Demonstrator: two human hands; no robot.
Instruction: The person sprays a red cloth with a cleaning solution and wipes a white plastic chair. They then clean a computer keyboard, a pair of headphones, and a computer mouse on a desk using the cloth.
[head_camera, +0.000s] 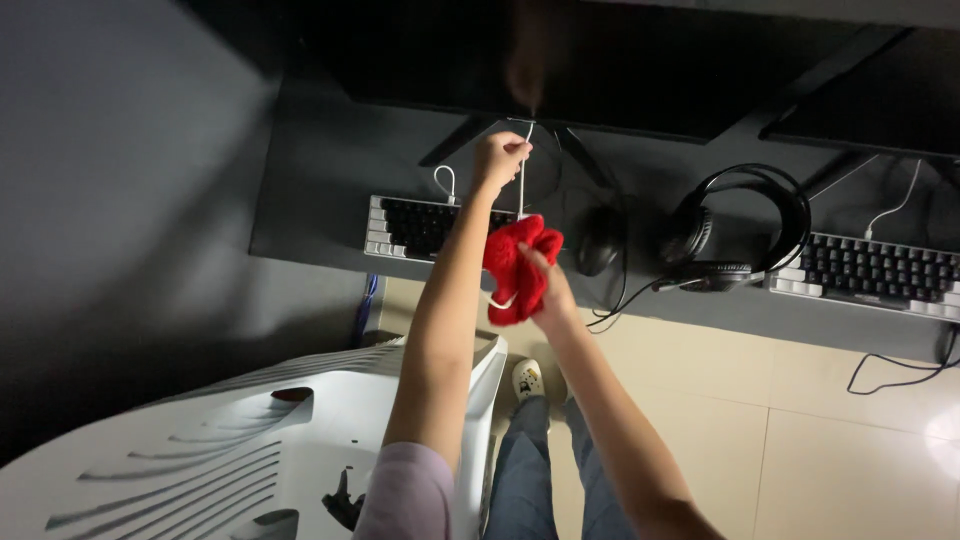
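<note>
The left hand (500, 157) is lifted up high, and its fingers are pinched shut on a thin white string (521, 185). The string is pulled straight and tight, because the hand holds its top end and the bottom end runs down into a soft red bundle of cloth or yarn (516, 265). The right hand (548, 290) is closed around that red bundle and holds it up in the air, above the front edge of the black desk (320, 180). It is too dark and small to tell if the bundle is knitted or just cloth. A little loop of the white string hangs out under the bundle.

Behind the hands, a small keyboard with white sides and black keys (420, 225) lies on the desk, with a white cable curling up from it. A black computer mouse (598, 240) sits just beside the red bundle. Big black headphones (740, 230) lie flat on the desk, near a second keyboard with black and white keys (880, 270). Dark screens stand at the back of the desk.

A white plastic chair with grooves (230, 440) is near the left arm. Down below are blue jeans (530, 470) and a white slipper with dark marks (527, 378) on the pale tiled floor (850, 440). No boxes, labels or signs can be seen.
</note>
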